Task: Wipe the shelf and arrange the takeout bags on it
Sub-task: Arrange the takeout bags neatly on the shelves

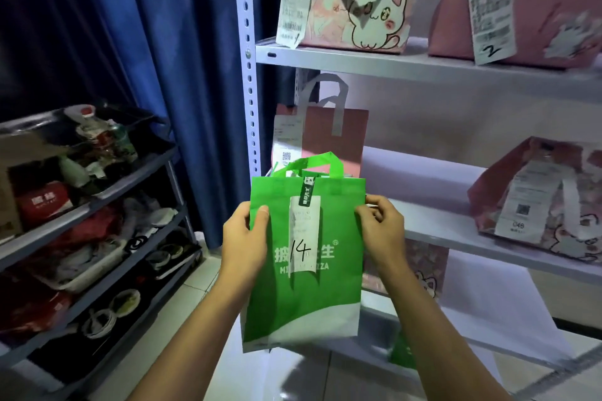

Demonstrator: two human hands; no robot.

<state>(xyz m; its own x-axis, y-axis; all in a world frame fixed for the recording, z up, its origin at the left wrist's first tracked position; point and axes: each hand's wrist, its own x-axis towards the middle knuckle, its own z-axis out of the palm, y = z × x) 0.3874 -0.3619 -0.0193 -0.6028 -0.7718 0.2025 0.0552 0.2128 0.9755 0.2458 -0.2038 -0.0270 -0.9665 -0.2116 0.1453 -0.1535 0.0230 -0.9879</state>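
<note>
Arranging stage, partly complete. The green takeout bag (304, 270), its receipt marked "14", is held upright in the air in front of the white shelf (423, 63) and below its middle board, not resting on any board. The left hand (244, 238) grips the bag's left edge, thumb across the front and fingers curled behind; the right hand (381, 228) pinches the right edge near the top, fingers closed on the fabric.

Already placed on the shelf: a pink cat-print bag (358, 0) at the left of the top board, a second pink bag (527, 10) to its right with a receipt marked "2", a plain pink bag (332, 137) at the left end of the middle board directly behind the green bag, and another cat-print bag (540, 198) at the right of that board. More bags show on the shelf's lower level, partly hidden.

No cloth is in view, so wiping appears finished or set aside; this cannot be confirmed. Remaining, by judgement: seat the green bag on a board, probably the open stretch of the middle board, and straighten it.
</note>
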